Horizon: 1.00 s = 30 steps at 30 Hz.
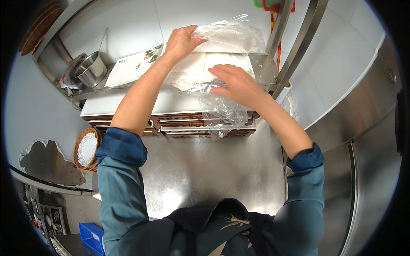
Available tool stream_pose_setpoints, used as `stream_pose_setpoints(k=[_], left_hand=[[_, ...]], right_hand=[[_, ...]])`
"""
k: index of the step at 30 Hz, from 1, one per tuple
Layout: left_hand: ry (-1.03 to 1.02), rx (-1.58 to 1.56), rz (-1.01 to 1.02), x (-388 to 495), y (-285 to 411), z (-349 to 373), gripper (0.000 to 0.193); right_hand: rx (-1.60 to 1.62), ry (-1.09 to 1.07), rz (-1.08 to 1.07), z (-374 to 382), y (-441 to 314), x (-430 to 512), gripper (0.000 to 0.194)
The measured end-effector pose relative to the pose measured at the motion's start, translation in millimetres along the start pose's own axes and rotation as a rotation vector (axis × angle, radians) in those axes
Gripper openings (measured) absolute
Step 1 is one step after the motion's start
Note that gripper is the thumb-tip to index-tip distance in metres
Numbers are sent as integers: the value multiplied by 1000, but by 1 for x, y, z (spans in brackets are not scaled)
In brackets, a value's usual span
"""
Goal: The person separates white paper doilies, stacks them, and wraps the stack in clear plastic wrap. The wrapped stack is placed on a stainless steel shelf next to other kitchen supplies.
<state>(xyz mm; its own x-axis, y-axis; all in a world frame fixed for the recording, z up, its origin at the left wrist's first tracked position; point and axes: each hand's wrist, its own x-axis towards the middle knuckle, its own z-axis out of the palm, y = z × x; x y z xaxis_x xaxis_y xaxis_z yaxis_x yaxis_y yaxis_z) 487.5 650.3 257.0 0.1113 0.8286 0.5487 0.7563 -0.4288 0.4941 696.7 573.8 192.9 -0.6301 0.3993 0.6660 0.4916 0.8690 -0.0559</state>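
Note:
On a metal shelf, my left hand (182, 44) pinches the edge of a clear plastic bag (232, 36) and lifts it; something white shows through or behind the plastic. Under it lie white printed paper sheets (189, 64), partly covered by plastic. My right hand (235, 84) hovers over or rests on the sheets, thumb apart from the fingers, with nothing in its grasp. Whether it touches the paper cannot be told. Crumpled clear plastic (221, 112) hangs over the shelf's front edge below my right hand. Another stack of printed sheets (133, 68) lies to the left.
A steel pot (93, 70) stands at the shelf's left end. Below the shelf are stacked white trays (128, 104) with carved brown sides, on a steel counter (211, 169). Doily-lined wicker baskets (87, 149) stand left. Metal posts (301, 41) rise on the right.

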Motion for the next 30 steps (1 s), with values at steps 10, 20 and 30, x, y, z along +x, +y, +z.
stream_pose_setpoints(k=[10, 20, 30], left_hand=[[-18, 20, -55, -10, -23, -29, 39], [13, -49, -43, -17, -34, -43, 34], [126, -86, -38, -28, -53, -58, 29]], right_hand=[[147, -295, 211, 17, 12, 34, 40], [-89, -121, 12, 49, -9, 60, 21], [-254, 105, -268, 71, -5, 91, 9]])
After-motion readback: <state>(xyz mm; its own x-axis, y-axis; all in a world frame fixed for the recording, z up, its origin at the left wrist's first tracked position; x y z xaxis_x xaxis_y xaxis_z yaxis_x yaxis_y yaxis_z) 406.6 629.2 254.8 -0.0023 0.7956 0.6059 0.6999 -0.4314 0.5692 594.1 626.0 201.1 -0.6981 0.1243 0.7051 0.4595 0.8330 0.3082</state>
